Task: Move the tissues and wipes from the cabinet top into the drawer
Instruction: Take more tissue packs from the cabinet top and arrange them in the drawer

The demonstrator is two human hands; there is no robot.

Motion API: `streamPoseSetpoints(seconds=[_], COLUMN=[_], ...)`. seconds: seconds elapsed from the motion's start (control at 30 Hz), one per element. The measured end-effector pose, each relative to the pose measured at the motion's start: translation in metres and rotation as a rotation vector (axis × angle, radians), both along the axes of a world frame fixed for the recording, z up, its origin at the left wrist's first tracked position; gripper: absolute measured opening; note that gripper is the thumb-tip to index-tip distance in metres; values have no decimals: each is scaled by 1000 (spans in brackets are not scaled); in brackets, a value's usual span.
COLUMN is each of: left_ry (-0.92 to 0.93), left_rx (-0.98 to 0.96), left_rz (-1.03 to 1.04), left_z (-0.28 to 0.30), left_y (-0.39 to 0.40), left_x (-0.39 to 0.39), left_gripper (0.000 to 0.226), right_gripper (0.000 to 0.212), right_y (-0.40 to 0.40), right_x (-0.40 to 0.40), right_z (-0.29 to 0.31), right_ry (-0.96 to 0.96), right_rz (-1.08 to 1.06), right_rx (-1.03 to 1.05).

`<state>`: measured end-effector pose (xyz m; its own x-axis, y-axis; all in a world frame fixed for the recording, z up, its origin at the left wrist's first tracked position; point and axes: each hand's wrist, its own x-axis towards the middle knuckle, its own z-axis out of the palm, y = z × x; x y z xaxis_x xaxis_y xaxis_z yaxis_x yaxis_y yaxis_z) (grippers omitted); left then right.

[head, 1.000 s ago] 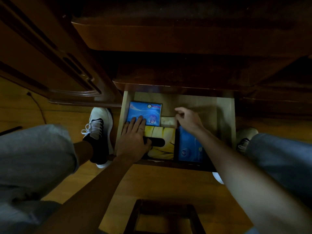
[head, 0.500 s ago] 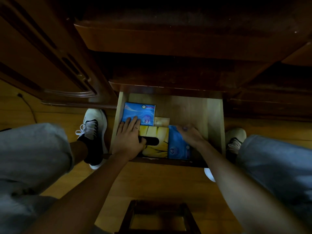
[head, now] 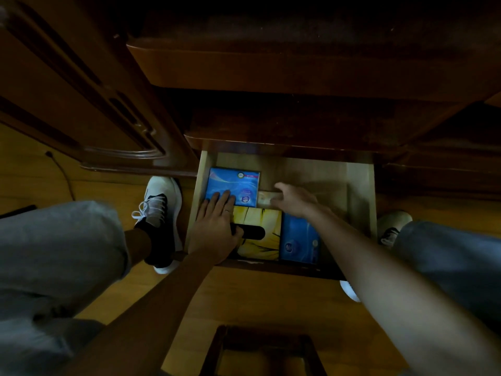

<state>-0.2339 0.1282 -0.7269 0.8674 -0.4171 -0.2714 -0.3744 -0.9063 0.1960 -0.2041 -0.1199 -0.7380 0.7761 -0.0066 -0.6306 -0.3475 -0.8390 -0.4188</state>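
Observation:
The open wooden drawer (head: 360,185) holds a blue tissue pack (head: 235,183) at the back left, a yellow tissue box (head: 264,234) with a dark slot in front of it, and a blue wipes pack (head: 298,240) at the front right. A small beige packet (head: 264,198) lies between them. My left hand (head: 214,232) rests flat across the blue tissue pack and the yellow box, fingers straight. Over the small beige packet my right hand (head: 294,199) reaches, blurred, touching its right end; its grip is unclear.
The dark cabinet top (head: 298,63) overhangs the drawer. A cabinet door (head: 95,104) stands to the left. My knees and white shoes (head: 160,204) flank the drawer on the wooden floor. A dark stool frame (head: 260,348) sits below, near me. The drawer's right back part is bare wood.
My right hand has moved from the blue wipes pack at the front right back up to the small beige packet. My left hand has stayed on the packs.

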Motion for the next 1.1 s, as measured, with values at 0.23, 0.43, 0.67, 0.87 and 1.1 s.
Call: streamPoseSetpoints(seconds=[0.23, 0.43, 0.67, 0.87, 1.1], left_ry=[-20, -13, -25, -22, -12], left_rx=[-21, -26, -29, -19, -21], left_rz=[4, 5, 4, -1, 1], left_z=[-2, -3, -3, -4, -2], left_y=[1, 1, 2, 1, -1], left_x=[-1, -2, -2, -1, 0], left_gripper=[80, 80, 79, 80, 81], right_gripper=[25, 75, 55, 103, 86], right_y=[0, 8, -8, -44, -23], right_x=[13, 1, 6, -35, -56], right_z=[-10, -15, -8, 6, 5], right_ry=[-114, -17, -16, 228, 279], right_rz=[-175, -125, -49, -446, -523], right_rx=[-125, -4, -59, -79, 130])
